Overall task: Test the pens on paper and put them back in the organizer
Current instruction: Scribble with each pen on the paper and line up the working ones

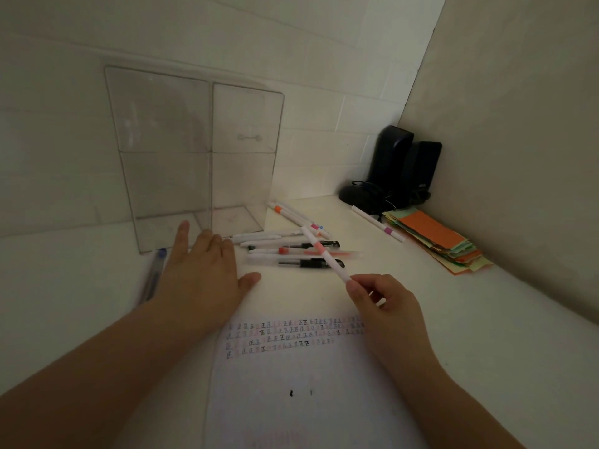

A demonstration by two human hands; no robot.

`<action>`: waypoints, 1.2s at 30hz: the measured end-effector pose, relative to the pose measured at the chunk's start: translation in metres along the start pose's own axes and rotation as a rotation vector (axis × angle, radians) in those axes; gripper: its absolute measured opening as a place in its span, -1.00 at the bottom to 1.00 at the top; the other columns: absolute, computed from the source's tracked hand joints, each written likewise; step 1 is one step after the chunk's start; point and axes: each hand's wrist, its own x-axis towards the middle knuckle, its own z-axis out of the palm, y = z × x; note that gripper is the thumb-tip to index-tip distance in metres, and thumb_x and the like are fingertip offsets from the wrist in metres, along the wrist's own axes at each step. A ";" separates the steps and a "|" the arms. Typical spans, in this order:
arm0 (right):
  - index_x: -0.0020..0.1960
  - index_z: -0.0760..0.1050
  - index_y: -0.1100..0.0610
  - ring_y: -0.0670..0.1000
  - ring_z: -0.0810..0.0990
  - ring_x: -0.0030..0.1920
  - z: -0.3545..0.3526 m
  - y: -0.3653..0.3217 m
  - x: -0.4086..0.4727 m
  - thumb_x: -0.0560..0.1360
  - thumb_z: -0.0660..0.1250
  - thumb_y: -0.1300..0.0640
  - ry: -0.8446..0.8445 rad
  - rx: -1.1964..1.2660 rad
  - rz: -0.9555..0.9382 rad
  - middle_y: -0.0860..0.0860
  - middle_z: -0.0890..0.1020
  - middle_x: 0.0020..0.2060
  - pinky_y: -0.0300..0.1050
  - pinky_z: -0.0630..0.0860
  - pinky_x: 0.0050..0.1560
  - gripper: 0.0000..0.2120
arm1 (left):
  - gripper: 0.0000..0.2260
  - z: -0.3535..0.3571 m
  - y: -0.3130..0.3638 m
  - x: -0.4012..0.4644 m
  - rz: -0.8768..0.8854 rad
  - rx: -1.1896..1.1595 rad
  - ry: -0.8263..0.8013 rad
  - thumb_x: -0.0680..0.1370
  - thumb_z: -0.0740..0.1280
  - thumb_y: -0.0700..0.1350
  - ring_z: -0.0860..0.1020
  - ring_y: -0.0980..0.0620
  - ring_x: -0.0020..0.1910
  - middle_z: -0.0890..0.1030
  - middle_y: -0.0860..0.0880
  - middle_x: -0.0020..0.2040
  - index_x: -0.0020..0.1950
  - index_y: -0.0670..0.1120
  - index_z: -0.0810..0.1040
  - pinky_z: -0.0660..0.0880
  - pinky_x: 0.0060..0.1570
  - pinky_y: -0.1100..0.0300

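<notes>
1 white pen (325, 256) pinched in the right hand (385, 306), left hand (204, 270) spread flat; probably tested, needing the organizer (194, 150) next.

Blue pen (152, 276) partly hidden behind left hand (202, 276); paper (308, 384) cut off below.

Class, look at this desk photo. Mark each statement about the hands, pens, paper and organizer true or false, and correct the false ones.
1. The right hand pinches a white pen with a pink band. True.
2. The clear organizer is full of pens. False: no pens show inside it; they lie on the desk.
3. The left hand grips a blue pen. False: it lies open and flat; the blue pen lies beside it.
4. The paper already carries rows of test marks. True.
5. A stack of coloured paper slips lies right of the pens. True.
</notes>
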 end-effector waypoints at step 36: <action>-0.29 0.50 0.14 -0.02 0.39 -0.37 -0.003 -0.026 -0.020 0.42 0.25 0.11 -0.566 0.845 0.144 0.03 0.48 -0.40 -0.16 0.31 -0.34 -0.84 | -0.69 -0.013 0.024 -0.040 0.536 -1.099 0.354 0.50 0.13 0.09 0.31 0.32 0.24 0.35 0.29 0.22 0.24 0.23 0.30 0.19 0.19 0.52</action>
